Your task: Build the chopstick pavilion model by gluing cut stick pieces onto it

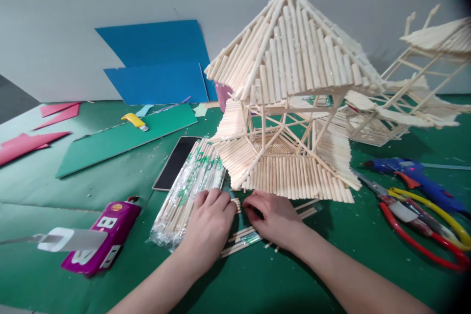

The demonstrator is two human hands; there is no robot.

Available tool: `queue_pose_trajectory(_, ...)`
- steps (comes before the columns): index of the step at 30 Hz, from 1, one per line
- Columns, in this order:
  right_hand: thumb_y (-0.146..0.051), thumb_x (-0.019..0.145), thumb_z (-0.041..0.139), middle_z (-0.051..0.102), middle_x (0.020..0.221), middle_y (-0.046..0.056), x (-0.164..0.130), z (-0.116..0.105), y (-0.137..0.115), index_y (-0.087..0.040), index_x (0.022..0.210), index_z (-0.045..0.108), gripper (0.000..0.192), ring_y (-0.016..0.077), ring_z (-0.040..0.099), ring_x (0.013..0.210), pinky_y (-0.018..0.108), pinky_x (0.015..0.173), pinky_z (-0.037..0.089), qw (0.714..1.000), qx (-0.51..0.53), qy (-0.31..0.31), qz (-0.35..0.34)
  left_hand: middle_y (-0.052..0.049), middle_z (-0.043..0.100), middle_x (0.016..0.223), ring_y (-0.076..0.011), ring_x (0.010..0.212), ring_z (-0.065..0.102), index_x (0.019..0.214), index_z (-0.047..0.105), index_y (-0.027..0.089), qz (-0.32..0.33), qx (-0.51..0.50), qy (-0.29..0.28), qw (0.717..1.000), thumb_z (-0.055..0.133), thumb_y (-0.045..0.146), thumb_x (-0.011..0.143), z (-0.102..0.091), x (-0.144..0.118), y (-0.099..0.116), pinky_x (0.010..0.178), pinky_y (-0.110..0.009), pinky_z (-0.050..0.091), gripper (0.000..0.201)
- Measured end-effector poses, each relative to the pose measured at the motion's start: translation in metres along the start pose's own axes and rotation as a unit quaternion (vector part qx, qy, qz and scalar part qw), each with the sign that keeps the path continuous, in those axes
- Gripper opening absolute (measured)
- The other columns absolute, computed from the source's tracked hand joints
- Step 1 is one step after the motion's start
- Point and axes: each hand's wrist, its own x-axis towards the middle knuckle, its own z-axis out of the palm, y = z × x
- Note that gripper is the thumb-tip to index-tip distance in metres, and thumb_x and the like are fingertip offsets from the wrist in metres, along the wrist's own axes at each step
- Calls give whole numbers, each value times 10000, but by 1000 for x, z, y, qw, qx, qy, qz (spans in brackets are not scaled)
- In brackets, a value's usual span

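On the tabletop (235, 289), toward the middle of the near edge, I see the left hand (211, 218) curled around short stick pieces (237, 203) whose ends poke out past the thumb. The right hand (270, 216) faces it, fingers bent and the thumb gap narrow; I cannot tell whether anything is pinched there.

Right behind them stands the stick pavilion (263, 66), its front rim so close to the right knuckles that a raised wrist could knock it or loosen a stick. The loose sticks (239, 245) under the right hand might roll if a forearm brushes them. By the right edge, the blue glue gun (430, 184) shows a red light; if it is hot, a rightward reach risks a burn, and the scissors (386, 194) beside it have their blades toward the pavilion.

The wrapped stick packet (189, 186) lies against the left hand, hemming it in, with a phone (178, 162) partly beneath it. Nearer the left corner, a purple power strip (127, 223) carries a white charger (73, 240), whose cable could snag a sleeve. Toward the far edge are a green board (128, 140), a yellow cutter (135, 120) and blue boards (158, 83); a second stick model (437, 41) fills the far right corner.
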Motion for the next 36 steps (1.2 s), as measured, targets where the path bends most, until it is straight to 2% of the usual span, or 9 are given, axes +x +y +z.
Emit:
queue_pose_trajectory(4,-198,808,445,635,792,12,0,-1,0,-222,843,608,168,147,566,690,240,565,335,1000,-4,-3,4,-50,554,710,-216,717,451,699,574,181,19,26,6,999,465,150,812,-1,5,-1,670,-370,305,160)
queue_pose_trajectory(23,-220,794,460,629,793,20,0,-1,1,-208,816,613,155,152,558,703,244,573,341,1000,-8,0,4,-33,546,604,-209,661,495,585,548,168,45,35,-44,997,479,113,778,-14,22,1,620,-356,275,212)
queue_pose_trajectory(36,-223,800,454,661,822,33,0,-5,0,-210,834,614,164,175,599,739,249,574,370,1000,7,-3,16,-47,589,641,-210,662,527,617,569,157,11,13,-55,998,488,98,726,-14,26,3,618,-348,331,148)
